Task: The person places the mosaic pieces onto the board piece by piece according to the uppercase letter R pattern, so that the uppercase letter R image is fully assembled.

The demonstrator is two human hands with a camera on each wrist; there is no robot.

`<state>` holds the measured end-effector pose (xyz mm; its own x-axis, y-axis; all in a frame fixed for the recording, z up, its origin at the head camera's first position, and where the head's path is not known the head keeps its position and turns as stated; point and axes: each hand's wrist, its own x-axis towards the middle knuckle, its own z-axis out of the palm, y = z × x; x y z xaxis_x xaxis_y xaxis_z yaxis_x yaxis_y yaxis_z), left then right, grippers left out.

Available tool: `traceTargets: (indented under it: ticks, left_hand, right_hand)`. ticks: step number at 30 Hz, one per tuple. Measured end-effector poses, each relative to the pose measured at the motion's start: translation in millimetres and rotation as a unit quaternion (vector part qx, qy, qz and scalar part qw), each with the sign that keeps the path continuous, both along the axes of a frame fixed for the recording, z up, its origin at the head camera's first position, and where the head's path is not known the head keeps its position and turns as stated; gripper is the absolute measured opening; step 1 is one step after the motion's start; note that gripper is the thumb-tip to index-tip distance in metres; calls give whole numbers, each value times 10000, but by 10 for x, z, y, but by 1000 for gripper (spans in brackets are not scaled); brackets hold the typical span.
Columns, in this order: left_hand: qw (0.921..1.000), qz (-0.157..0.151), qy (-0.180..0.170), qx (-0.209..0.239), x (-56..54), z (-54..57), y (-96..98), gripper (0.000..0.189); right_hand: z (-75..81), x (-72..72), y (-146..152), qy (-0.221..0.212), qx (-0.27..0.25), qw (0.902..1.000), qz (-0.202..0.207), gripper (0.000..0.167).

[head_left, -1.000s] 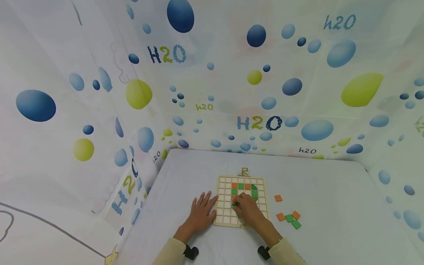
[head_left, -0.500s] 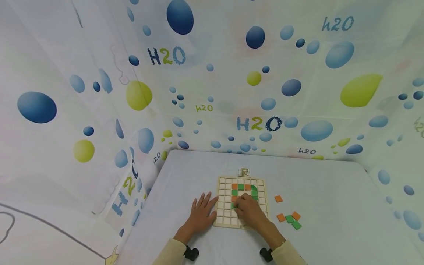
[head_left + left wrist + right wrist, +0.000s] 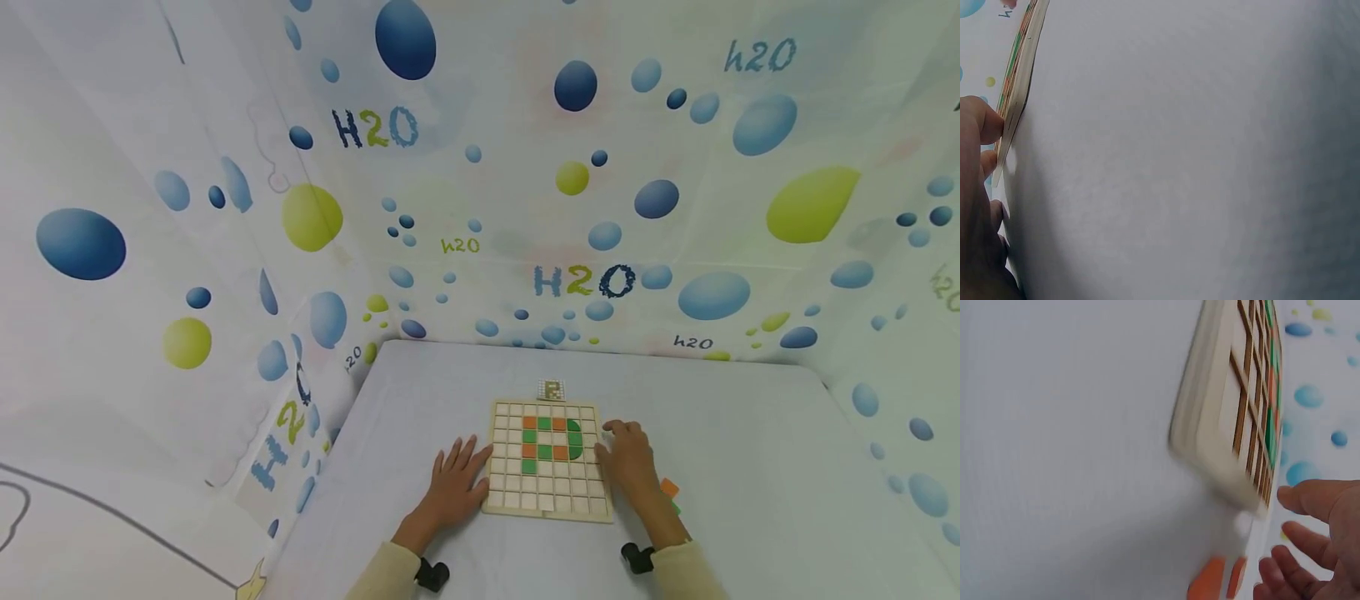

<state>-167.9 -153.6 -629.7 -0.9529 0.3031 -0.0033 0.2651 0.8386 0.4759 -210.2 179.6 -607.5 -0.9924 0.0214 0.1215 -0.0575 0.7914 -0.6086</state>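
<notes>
A wooden grid board point(image 3: 510, 500) lies on the table with orange and green tiles set in its cells. The green tile point(image 3: 528, 467) is the lowest of the left column; green rounded pieces point(image 3: 575, 427) form the right side. Flat on the cloth, my left hand point(image 3: 450, 487) touches the board's left edge with its thumb and fingertips. My right hand point(image 3: 632, 462) is just past the board's right edge, fingers spread and holding nothing. It hides some of the loose tiles; an orange tile point(image 3: 670, 487) and part of a green tile point(image 3: 677, 507) show beside the wrist.
A small pattern card point(image 3: 552, 390) lies at the board's far edge. White cloth point(image 3: 750, 467) covers the table, and a printed curtain point(image 3: 480, 192) rises behind it. In the right wrist view, orange tiles point(image 3: 1207, 580) lie near the board's corner.
My right hand has left the green tile in the left column and moved right, off the board and over the loose tiles. The left hand has stayed put.
</notes>
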Motion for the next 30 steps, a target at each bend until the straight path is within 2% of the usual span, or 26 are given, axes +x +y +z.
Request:
traceTargets:
  ticks: [4, 7, 9, 12, 15, 18, 21, 24, 30]
  left_hand:
    - [10000, -2, -6, -2, 1, -5, -1, 56]
    - [10000, 1, -7, -22, -6, -25, -3, 56]
    - [10000, 8, 0, -24, -7, -29, -4, 57]
    - [10000, 9, 27, -19, -6, -29, -1, 57]
    - [10000, 1, 36, -26, -4, -25, 0, 57]
    - [10000, -23, 58, 42, -5, -20, 2, 57]
    - [9999, -19, 129, 75, -11, -25, 7, 57]
    - [9996, -26, 219, 163, -18, -33, 7, 56]
    - [9997, -67, 190, 142, -27, -67, -12, 56]
  right_hand:
    - [17, -22, 220, -379, 11, 9985, -396, 44]
    - [-4, -51, 334, -660, 4, 9969, -438, 40]
    - [-17, -69, 381, -745, -47, 9966, -349, 33]
    - [-30, -81, 427, -584, -127, 9982, 33, 21]
    - [-29, -83, 457, -591, -168, 9975, 343, 25]
    - [-25, -75, 479, -774, -48, 9966, 296, 33]
    - [-22, -58, 498, -924, 37, 9956, 143, 33]
    - [-29, -45, 519, -932, 1, 9956, 141, 27]
    - [-55, -34, 547, -775, -67, 9966, 288, 29]
